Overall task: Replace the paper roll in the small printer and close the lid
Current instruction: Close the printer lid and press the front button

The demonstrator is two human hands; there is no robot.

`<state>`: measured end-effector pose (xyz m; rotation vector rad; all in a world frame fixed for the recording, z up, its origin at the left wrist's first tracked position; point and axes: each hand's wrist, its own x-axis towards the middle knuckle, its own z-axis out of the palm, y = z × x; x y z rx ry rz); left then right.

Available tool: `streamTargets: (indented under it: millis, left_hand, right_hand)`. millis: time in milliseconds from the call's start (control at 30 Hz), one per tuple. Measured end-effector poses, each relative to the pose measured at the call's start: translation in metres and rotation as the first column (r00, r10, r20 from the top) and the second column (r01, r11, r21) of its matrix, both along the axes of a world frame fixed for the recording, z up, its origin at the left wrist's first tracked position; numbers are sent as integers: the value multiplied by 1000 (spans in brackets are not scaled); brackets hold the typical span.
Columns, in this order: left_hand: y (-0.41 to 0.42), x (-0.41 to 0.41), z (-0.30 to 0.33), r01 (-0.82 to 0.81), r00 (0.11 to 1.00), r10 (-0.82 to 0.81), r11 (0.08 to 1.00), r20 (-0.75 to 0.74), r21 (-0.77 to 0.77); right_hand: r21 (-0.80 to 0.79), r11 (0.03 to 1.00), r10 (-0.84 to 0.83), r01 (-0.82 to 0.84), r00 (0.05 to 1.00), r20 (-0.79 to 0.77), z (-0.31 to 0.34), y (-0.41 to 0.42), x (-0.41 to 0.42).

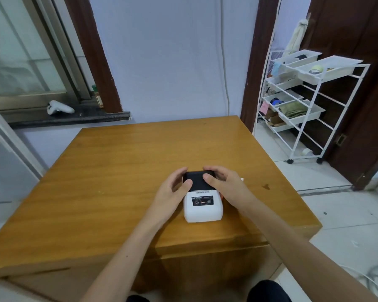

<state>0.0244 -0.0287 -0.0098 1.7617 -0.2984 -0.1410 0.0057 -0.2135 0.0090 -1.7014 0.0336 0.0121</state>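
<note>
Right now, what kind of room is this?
Probably a room in a home, used as a small workspace. A wooden table holds a small printer, a white cart of storage bins stands by a dark door, and a game controller lies on the windowsill.

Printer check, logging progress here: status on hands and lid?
Left hand and right hand both on black lid. Printer flat on wooden table. Nothing in the way.
</note>
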Motion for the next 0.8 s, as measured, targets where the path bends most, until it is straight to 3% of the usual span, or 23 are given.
streamTargets:
  millis: [133,233,400,700,800]
  left_hand:
    - [0,-7,5,23,1000,-23,999,-16,29]
    - [3,-9,11,97,994,-93,992,-50,77]
    - [14,-17,10,231,973,-229,926,-40,299]
    - [14,-36,4,159,979,-194,917,62,367]
    - [14,-38,4,123,979,-176,914,104,387]
  right_hand:
    - [-10,999,-50,51,998,22,-1,5,-5]
    - [-113,989,-92,99,994,65,-2,7,-11]
    - [-154,981,-113,120,992,52,-3,-3,-31]
    - [-35,998,61,-60,998,15,2,-2,-56]
    - [-32,998,52,-51,998,24,-3,1,-55]
